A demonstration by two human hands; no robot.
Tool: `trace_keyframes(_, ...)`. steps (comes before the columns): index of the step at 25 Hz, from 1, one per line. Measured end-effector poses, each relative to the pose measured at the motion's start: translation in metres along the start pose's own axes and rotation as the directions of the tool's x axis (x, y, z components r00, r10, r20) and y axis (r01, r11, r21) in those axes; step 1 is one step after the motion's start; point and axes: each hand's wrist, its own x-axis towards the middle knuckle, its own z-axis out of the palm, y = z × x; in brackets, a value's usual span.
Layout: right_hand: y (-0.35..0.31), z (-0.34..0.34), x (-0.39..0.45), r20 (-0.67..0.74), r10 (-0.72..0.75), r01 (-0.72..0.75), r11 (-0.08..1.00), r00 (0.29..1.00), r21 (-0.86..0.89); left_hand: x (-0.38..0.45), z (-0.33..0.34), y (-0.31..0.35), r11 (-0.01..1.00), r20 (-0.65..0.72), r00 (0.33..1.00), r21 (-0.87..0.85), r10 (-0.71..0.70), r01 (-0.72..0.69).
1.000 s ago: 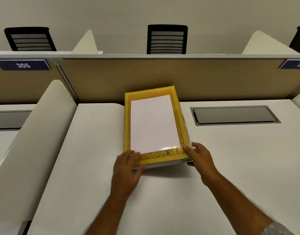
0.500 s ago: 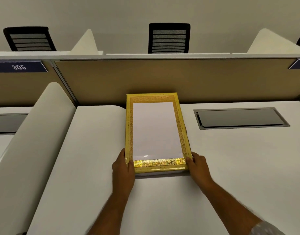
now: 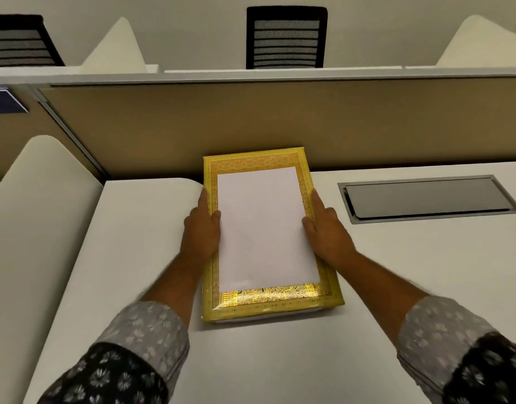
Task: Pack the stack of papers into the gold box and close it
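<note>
- Head view looks down on the gold box (image 3: pixel 268 306), which lies flat on the white desk (image 3: pixel 425 272) with its far end just beside the tan partition (image 3: pixel 280 121).
- On top of the box is a white panel (image 3: pixel 264 228) framed by the patterned gold border; whether this is the top sheet of the papers or a part of the lid, I cannot tell.
- A thin white edge shows under the box's near end, so the lid looks seated, or nearly so.
- Left hand (image 3: pixel 203 228) lies flat along the box's left long side, fingers extended, thumb on the top.
- Right hand (image 3: pixel 326 231) mirrors it on the box's right side, neither fist closed; both press rather than grip.
- Pressing from both sides probably squares the lid and pushes it evenly down.
- Right of the box, well apart, is a grey cable hatch (image 3: pixel 428 198).
</note>
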Motion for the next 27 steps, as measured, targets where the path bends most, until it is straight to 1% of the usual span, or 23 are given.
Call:
trace_keyframes(2,-0.006,-0.002,0.031,0.048,-0.025,0.031,0.991,0.999,-0.129,0.023,0.004,0.001,0.992,-0.027,1.0,0.121,-0.015,0.018)
trace_keyframes(4,-0.007,-0.004,0.056,0.14,-0.012,0.044,0.972,0.99,-0.23,0.034,0.01,0.004,0.969,-0.119,0.993,0.246,0.016,0.014)
trace_keyframes(6,-0.004,-0.001,0.068,0.202,0.004,0.05,0.964,0.979,-0.262,0.04,0.015,0.005,0.976,-0.155,0.988,0.218,0.023,0.011)
trace_keyframes(8,0.0,0.002,0.069,0.209,0.008,0.055,0.953,0.978,-0.297,0.041,0.017,0.002,0.987,-0.136,0.991,0.163,0.008,0.015)
trace_keyframes(11,0.001,0.002,0.073,0.233,0.002,0.08,0.936,0.972,-0.342,0.038,0.014,0.0,0.987,-0.096,0.995,0.155,-0.015,0.03)
trace_keyframes(14,-0.007,-0.009,0.069,0.262,0.044,0.067,0.914,0.964,-0.4,0.037,0.001,0.01,0.976,0.04,0.997,0.211,-0.064,0.055)
trace_keyframes(16,-0.014,-0.017,0.054,0.237,0.039,0.07,0.897,0.971,-0.437,0.033,-0.011,0.017,0.96,0.102,0.993,0.278,-0.064,0.033)
trace_keyframes(19,-0.016,-0.025,0.012,0.21,0.007,0.093,0.882,0.978,-0.461,-0.003,-0.017,0.018,0.935,0.126,0.992,0.35,0.012,-0.056)
trace_keyframes(22,-0.011,-0.032,-0.038,0.224,0.012,0.093,0.887,0.974,-0.451,-0.059,-0.009,0.013,0.945,0.11,0.992,0.316,0.058,-0.09)
trace_keyframes(24,-0.004,-0.039,-0.071,0.236,-0.002,0.106,0.897,0.972,-0.43,-0.097,-0.003,0.016,0.932,0.079,0.992,0.344,0.094,-0.115)
trace_keyframes(27,0.019,-0.045,-0.122,0.213,-0.083,0.161,0.91,0.974,-0.382,-0.149,0.019,0.026,0.92,0.096,0.989,0.366,0.113,-0.14)
